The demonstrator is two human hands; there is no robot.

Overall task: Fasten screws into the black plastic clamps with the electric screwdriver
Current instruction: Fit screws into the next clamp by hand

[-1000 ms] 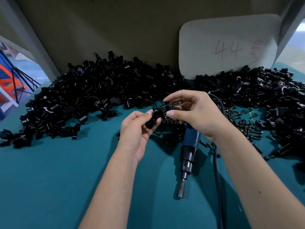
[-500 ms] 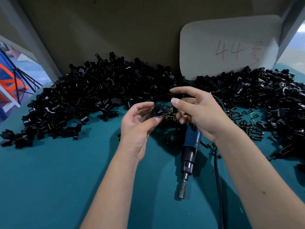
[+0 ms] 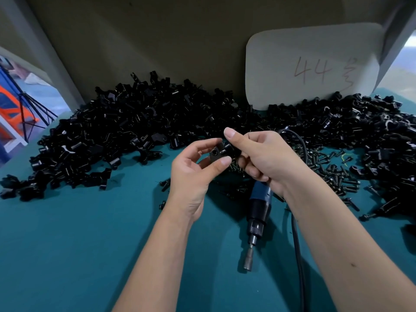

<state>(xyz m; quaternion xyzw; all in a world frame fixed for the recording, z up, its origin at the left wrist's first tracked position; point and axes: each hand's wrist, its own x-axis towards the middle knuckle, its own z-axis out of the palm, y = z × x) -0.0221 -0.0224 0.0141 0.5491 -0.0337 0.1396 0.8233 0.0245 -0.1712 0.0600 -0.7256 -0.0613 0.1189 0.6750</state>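
My left hand (image 3: 193, 170) pinches a black plastic clamp (image 3: 219, 153) between thumb and fingers, above the teal table; a round hole shows on the clamp's face. My right hand (image 3: 258, 154) meets it from the right, forefinger and thumb pinching the clamp's right end, while its lower fingers curl round the blue electric screwdriver (image 3: 257, 212). The screwdriver hangs below the palm, bit pointing down toward me. I cannot make out a screw between the fingertips.
A large heap of black clamps (image 3: 135, 136) lies across the back left, another heap (image 3: 371, 136) at the right. Loose black screws (image 3: 331, 170) are scattered right of my hands. The screwdriver's black cable (image 3: 297, 255) runs toward me. A white card marked 44 (image 3: 313, 68) leans on the back wall.
My right hand moved left and closed its fingertips onto the clamp. The left hand turned the clamp so its holed face shows.
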